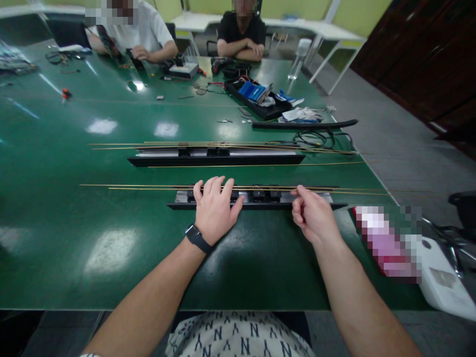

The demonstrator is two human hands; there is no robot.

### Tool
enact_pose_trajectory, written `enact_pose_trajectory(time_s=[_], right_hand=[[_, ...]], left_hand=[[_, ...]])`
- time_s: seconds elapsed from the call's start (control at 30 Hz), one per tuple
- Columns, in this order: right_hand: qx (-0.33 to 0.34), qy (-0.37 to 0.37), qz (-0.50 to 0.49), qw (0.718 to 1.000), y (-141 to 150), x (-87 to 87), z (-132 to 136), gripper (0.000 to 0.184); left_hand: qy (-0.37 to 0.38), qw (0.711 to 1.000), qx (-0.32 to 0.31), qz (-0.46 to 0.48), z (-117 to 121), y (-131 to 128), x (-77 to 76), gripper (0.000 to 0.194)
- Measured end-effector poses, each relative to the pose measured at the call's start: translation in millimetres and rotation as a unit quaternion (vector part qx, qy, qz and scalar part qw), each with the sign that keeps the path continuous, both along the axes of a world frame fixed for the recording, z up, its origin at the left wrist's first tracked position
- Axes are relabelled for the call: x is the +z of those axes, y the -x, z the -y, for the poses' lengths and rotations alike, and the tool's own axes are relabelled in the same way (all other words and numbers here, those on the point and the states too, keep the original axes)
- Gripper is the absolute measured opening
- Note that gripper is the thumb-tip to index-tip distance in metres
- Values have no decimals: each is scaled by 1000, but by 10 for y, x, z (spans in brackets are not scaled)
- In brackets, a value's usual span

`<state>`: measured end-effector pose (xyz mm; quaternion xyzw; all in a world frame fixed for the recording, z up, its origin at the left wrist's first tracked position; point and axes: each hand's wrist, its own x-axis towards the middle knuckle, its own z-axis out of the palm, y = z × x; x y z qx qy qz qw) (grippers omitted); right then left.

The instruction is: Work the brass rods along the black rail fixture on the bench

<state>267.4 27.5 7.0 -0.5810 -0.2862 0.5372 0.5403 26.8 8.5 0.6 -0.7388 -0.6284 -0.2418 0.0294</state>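
Note:
Nearest me lies a long black channel bar with a silvery inside and dark blocks set along it. Thin gold-coloured rods run lengthwise over it and stick out past both ends. My left hand, wearing a black watch, rests palm down across the bar and rods with its fingers spread. Toward the bar's right part, my right hand has its thumb and index finger pinched at the rods; the other fingers are curled in. Exactly how many rods are in that pinch is hidden.
A second black bar with similar rods lies parallel beyond. Farther back are a curved black strip, coiled cable, gloves and a black tray. Two people sit across the green table. A white device stands at right.

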Motion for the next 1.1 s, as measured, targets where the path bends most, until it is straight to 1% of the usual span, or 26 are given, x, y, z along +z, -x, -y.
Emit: enact_pose_trajectory(time_s=[0.3, 0.53, 0.7, 0.97, 1.1], right_hand=[[9, -9, -23, 1000, -19, -28, 1, 29], [-11, -12, -22, 1000, -6, -48, -10, 32], [-16, -13, -27, 999, -3, -72, -30, 34], [-25, -2, -33, 999, 7, -37, -46, 27], [-28, 6, -37, 999, 0, -37, -54, 28]], left_hand=[[1, 1000, 1, 2, 2, -2, 12, 44], [-6, 1000, -3, -4, -1, -7, 17, 45], [-8, 1000, -1, 1, -13, -2, -10, 44], [-12, 1000, 1, -5, -10, 3, -20, 44], [-13, 1000, 2, -10, -9, 3, -13, 44]])
